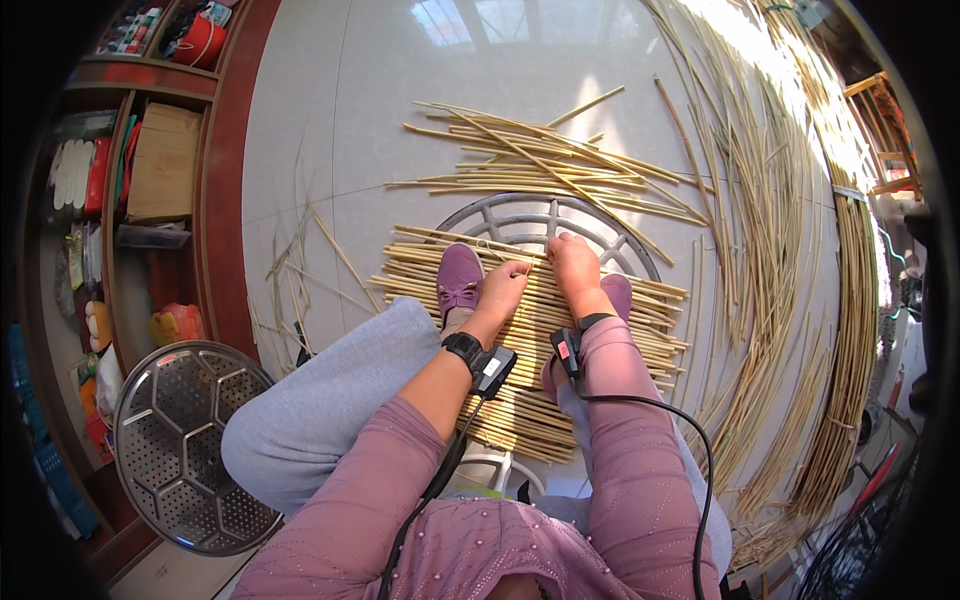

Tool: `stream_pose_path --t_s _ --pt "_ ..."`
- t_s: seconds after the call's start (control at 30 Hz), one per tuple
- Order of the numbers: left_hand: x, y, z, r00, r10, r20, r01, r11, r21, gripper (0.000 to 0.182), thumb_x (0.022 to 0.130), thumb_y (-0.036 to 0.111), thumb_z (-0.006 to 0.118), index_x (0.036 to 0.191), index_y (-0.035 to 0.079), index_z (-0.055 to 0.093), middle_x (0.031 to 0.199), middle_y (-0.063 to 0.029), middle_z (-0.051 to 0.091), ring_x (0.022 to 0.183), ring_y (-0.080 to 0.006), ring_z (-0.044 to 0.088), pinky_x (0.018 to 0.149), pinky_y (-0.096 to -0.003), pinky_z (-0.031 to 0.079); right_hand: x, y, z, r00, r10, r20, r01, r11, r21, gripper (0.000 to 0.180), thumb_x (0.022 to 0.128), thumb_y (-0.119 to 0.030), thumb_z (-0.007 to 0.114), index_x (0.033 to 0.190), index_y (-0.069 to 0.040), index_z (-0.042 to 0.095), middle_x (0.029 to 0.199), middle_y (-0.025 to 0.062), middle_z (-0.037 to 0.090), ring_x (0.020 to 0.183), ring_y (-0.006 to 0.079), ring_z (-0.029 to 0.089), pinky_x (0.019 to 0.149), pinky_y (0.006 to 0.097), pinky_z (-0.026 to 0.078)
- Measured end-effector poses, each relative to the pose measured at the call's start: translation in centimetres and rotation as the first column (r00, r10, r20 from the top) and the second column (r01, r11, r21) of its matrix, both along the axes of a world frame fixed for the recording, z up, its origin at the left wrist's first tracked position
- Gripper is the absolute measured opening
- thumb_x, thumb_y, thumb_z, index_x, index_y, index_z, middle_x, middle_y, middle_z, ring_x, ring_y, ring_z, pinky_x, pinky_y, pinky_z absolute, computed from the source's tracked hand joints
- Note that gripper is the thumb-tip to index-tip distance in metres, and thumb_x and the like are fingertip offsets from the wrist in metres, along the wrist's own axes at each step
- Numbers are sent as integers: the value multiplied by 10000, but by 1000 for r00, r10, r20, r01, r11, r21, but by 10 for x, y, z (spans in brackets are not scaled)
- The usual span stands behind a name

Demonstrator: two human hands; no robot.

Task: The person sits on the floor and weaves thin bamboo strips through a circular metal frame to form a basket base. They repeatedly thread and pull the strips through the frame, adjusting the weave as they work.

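A mat of straw-coloured reed stalks (541,330) lies before me, its stalks side by side. My left hand (504,289) is over the mat's far part, thumb and forefinger pinched on a thin cord (532,265). Close by on the right, my right hand (576,266) has its fingers curled at the mat's far edge. Whether cord is between those fingers is too small to tell. A purple shoe (460,277) rests on the mat beside my left hand. Under the far edge is a round metal grate (491,217).
Loose cut stalks (517,169) lie crisscrossed beyond the grate. Long thin stalks (750,217) spread along the right, beside a tied bundle (851,300). A perforated metal steamer plate (187,450) leans at left by wooden shelves (150,90). A black cable (694,427) trails from my right wrist.
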State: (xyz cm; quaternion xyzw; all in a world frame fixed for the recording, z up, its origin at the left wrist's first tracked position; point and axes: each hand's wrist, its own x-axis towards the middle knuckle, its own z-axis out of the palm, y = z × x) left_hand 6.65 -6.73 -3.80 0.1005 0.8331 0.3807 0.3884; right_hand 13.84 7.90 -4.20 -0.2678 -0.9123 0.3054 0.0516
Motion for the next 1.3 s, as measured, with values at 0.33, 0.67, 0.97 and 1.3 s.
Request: stream_pose_path --t_s 0.33,0.67,0.97,1.3 --pt "-4 6 9 999 5 52 -4 1000 -15 287 820 91 543 1061 16 681 929 -80 699 817 -139 631 713 -263 479 0 0 -1 1000 5 12 -6 1000 14 59 762 -118 557 720 -94 592 785 75 580 820 300 562 680 411 488" --pt "-6 5 -4 999 -12 39 13 999 -29 252 814 78 571 1027 18 691 850 -59 693 701 -110 605 606 -261 459 -1 0 5 994 49 93 -54 997 54 72 777 -103 554 760 -106 623 838 55 598 855 272 575 702 388 513" --pt "-6 13 6 998 44 49 -42 998 -45 201 805 67 591 962 10 701 803 -53 688 675 -115 604 596 -259 462 -2 0 2 994 73 86 -81 992 94 74 773 -96 551 765 -110 623 838 54 600 852 268 582 704 382 516" --pt "-2 18 -13 995 96 -16 -96 995 -16 108 781 85 621 840 20 684 755 -71 676 680 -155 618 621 -303 476 0 -1 -4 999 44 -3 -44 997 70 67 773 -118 556 724 -98 598 785 68 588 810 286 568 684 402 493"
